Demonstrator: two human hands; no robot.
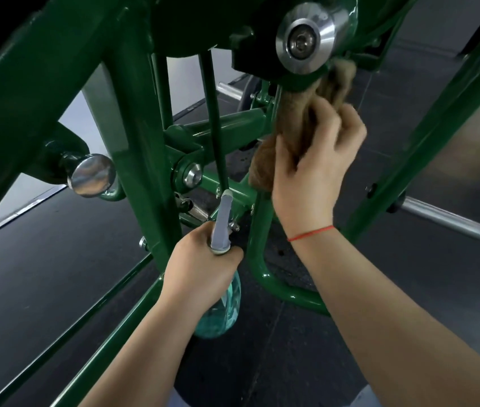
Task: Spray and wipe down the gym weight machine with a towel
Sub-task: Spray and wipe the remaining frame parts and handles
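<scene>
From your head view, dark rubber floor (pixel 41 274) lies under the green weight machine (pixel 141 142). Your right hand (pixel 315 171) curls its fingers round the bunched brown towel (pixel 265 163), which reaches up beneath the steel hub (pixel 306 39). Your left hand (pixel 203 268) grips the spray bottle (pixel 227 306) by its neck, low beside the frame.

spray bottle (pixel 222 301) in left hand (pixel 203 265) low in the middle, towel (pixel 297 124) in right hand (pixel 318 171) up right, pressed under the machine frame (pixel 133 118), pivot cap (pixel 306 39) just above
</scene>
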